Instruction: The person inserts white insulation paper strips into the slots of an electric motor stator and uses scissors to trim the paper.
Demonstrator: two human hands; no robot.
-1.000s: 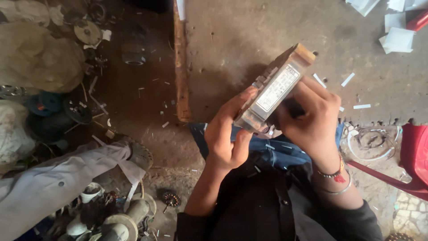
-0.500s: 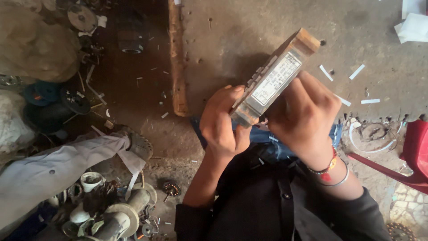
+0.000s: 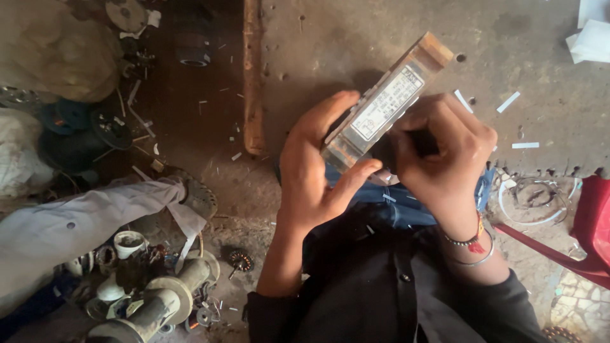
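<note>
From my head camera, my left hand [image 3: 314,174] grips the lower end of a long labelled metal block [image 3: 384,105], tilted toward the upper right of the frame. My right hand [image 3: 445,155] is curled closed against its right side. White cloth [image 3: 76,222] lies lower left.

Head camera looks steeply down, close over the lap.

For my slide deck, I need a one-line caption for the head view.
Left hand and right hand grip a long metal block above a littered concrete floor.
</note>
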